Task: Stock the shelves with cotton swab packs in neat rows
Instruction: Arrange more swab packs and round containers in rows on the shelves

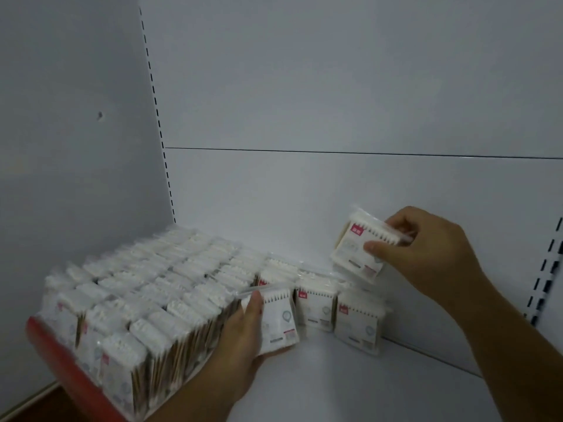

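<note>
- Step in hand, as judged: seating the raised pack [359,243] in the unfinished row on the shelf [350,385].
- To do it well, the pack should go down upright, label forward and flush beside the standing packs [316,306], without toppling them.
- Right hand [432,254]: fingers [399,222] and thumb are closed in a pinch on the raised pack's right edge. The pack is tilted, clear of the shelf and in front of the back panel [335,193].
- Left hand [240,333]: the thumb lies across the front pack [280,318] and the fingers curl beneath it, gripping it just beside the stocked block [137,300].
- The stocked block fills the shelf's left side in rows.
</note>
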Available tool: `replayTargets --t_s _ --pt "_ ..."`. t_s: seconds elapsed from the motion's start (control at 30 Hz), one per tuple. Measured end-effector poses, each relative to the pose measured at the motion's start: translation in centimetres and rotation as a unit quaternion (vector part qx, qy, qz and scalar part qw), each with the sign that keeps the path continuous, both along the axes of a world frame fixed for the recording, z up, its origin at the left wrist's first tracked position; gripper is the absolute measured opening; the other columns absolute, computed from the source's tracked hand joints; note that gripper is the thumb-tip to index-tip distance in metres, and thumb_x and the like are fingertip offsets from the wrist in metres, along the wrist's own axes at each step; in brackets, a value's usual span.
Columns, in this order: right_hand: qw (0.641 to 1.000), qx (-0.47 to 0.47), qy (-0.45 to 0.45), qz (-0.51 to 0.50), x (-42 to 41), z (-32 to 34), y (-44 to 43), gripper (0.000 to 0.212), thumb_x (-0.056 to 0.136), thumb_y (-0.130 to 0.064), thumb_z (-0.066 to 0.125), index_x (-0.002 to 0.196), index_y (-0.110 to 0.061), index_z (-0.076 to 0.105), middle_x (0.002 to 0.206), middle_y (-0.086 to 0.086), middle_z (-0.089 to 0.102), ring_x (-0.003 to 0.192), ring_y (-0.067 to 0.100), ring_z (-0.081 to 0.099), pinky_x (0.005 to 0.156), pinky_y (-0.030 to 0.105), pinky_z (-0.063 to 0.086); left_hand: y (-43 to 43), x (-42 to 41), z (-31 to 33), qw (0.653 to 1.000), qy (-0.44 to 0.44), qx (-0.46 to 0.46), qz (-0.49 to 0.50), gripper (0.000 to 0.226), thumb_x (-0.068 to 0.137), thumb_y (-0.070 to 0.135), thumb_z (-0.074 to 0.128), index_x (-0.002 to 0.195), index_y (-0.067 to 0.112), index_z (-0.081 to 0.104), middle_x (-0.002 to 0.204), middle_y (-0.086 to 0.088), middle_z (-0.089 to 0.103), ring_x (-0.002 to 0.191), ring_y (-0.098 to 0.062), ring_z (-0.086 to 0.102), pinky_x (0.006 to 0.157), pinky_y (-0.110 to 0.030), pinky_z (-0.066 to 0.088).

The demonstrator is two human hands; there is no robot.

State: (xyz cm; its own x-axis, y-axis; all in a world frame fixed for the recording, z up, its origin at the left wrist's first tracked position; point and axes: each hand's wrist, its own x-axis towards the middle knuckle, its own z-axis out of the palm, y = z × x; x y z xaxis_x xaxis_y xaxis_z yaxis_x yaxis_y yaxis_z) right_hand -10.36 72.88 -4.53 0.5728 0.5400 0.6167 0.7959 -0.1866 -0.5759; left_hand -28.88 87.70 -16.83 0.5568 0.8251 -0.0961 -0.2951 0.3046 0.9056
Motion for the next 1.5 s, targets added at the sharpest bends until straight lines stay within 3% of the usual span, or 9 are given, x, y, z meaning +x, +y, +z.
replayTargets --t_s 0.13,0.37,0.53,0.7,0.8,0.9,1.03,1.23,1.5 --pt "0.986 -0.143 -0.081 0.024 -1.9 -2.4 2.2 0.030 0.067 -0.043 0.080 0.071 -0.028 0.055 0.072 -0.016 0.058 0.067 0.005 0.052 0.054 0.019 0.031 0.5 -0.2 0.3 0.998 -0.015 -0.059 0.001 0.067 0.077 0.066 0.040 0.113 0.015 0.065 0.102 -0.015 0.073 0.087 -0.034 0.072 0.058 -0.042 0.058" --pt "0.936 -0.254 -0.242 -0.026 -3.3 -8.3 5.2 0.045 0.078 -0.064 0.057 0.108 -0.031 0.063 0.118 -0.011 0.050 0.113 0.014 0.039 0.088 0.032 0.023 0.3 -0.4 0.2 0.998 -0.016 -0.042 -0.035 0.067 0.089 0.067 0.026 0.113 0.018 0.065 0.104 -0.012 0.073 0.089 -0.030 0.072 0.069 -0.046 0.058" --pt "0.978 -0.070 -0.191 0.048 -3.0 -5.1 4.0 0.045 0.083 -0.061 0.049 0.102 -0.026 0.071 0.108 -0.008 0.063 0.102 0.016 0.053 0.085 0.034 0.035 0.0 -0.4 0.1 0.999 0.009 0.015 -0.046 0.066 0.072 0.068 0.037 0.107 0.024 0.070 0.102 -0.009 0.074 0.088 -0.028 0.072 0.057 -0.039 0.057" --pt "0.947 -0.192 -0.128 0.222 -6.9 -5.3 3.4 0.055 0.073 -0.058 0.067 0.121 -0.033 0.056 0.111 -0.016 0.059 0.095 0.004 0.054 0.084 0.022 0.042 -0.7 -0.2 -0.2 0.994 0.037 0.091 -0.057 0.063 0.069 0.069 0.045 0.095 0.021 0.076 0.097 -0.015 0.074 0.087 -0.031 0.072 0.064 -0.038 0.058" --pt "0.949 -0.179 -0.181 0.187 -7.3 -4.7 3.3 0.038 0.079 -0.042 0.070 0.113 -0.028 0.061 0.109 -0.007 0.066 0.098 0.016 0.060 0.086 0.028 0.044 -0.7 -0.3 -0.4 0.990 0.020 0.086 -0.112 0.069 0.079 0.067 0.032 0.093 0.018 0.078 0.099 -0.014 0.074 0.086 -0.024 0.072 0.066 -0.032 0.058" --pt "0.987 -0.090 -0.112 0.074 -3.6 -1.0 1.3 0.028 0.073 -0.040 0.076 0.095 -0.033 0.062 0.083 -0.016 0.064 0.076 0.007 0.061 0.064 0.026 0.047 -0.8 0.3 -0.5 0.989 0.034 0.104 -0.097 0.058 0.079 0.055 0.040 0.085 0.007 0.073 0.081 -0.011 0.071 0.067 -0.016 0.066 0.057 -0.024 0.051" --pt "0.970 -0.222 -0.100 0.021 -1.0 -0.1 -0.4 0.031 0.069 -0.042 0.080 0.085 -0.035 0.055 0.080 -0.020 0.056 0.074 0.001 0.051 0.061 0.021 0.036 -1.6 0.8 -0.9 0.983 0.073 0.133 -0.103 0.029 0.098 0.022 0.046 0.095 0.007 0.070 0.083 -0.006 0.066 0.071 -0.013 0.059 0.062 -0.019 0.045" --pt "0.927 -0.334 -0.168 0.017 -1.3 -4.7 2.0 0.035 0.075 -0.050 0.072 0.096 -0.027 0.057 0.112 -0.002 0.046 0.107 0.017 0.041 0.092 0.031 0.041 -1.9 0.2 -1.0 0.939 0.161 0.281 -0.116 0.022 0.098 0.025 0.049 0.104 0.023 0.070 0.103 0.011 0.070 0.092 0.004 0.063 0.072 -0.008 0.046" --pt "0.937 -0.314 -0.127 0.083 -0.3 -5.5 2.4 0.029 0.073 -0.047 0.075 0.086 -0.035 0.051 0.101 -0.008 0.047 0.097 0.012 0.047 0.080 0.025 0.038 -1.5 0.1 -2.2 0.846 0.240 0.464 -0.107 0.024 0.094 0.029 0.058 0.116 0.040 0.057 0.125 0.019 0.053 0.118 0.007 0.046 0.102 -0.016 0.034"
